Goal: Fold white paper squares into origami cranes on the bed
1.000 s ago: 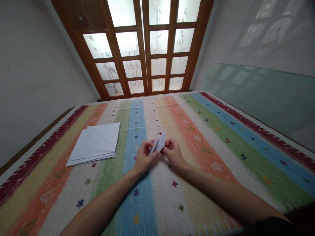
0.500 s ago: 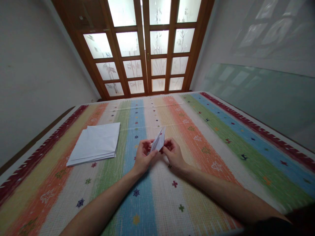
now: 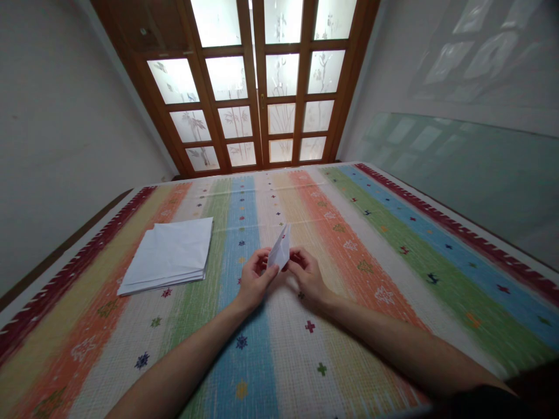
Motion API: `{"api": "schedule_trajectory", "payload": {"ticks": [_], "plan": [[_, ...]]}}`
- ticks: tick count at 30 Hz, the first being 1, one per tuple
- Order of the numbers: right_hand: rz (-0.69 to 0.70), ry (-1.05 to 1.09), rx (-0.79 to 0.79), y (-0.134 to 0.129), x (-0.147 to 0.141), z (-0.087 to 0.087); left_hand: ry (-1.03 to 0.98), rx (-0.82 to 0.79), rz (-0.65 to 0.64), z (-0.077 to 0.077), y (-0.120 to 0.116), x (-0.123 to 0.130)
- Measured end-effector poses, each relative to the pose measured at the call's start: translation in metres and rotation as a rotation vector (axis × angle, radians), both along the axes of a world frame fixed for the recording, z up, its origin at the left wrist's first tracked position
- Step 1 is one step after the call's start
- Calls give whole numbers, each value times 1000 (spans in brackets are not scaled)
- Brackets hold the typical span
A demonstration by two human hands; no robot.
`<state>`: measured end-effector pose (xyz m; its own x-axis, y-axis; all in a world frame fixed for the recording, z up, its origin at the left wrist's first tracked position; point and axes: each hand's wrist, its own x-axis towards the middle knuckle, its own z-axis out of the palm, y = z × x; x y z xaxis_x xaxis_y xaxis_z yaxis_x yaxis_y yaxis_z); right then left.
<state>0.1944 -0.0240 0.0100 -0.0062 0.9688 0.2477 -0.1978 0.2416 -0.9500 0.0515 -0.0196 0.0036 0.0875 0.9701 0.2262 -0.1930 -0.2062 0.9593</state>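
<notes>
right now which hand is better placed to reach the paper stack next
Probably the left hand: the paper stack lies to its left, farther from the right hand. Both hands are at the folded paper.

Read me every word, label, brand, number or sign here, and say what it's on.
No readable text anywhere.
Folded paper and paper stack: no writing visible.
Tablecloth: printed patterns only, crosses among them.
Door panes: plant pictures, no readable letters.
</notes>
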Motion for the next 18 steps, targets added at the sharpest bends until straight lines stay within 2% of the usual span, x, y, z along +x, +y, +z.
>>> {"api": "schedule_trajectory", "payload": {"ticks": [7,18], "plan": [[111,12,30,-1,0,-5,-2,18,46,-1,3,-1],[11,-73,-12,3,1,-7,147,69,131,4,4,-3]]}}
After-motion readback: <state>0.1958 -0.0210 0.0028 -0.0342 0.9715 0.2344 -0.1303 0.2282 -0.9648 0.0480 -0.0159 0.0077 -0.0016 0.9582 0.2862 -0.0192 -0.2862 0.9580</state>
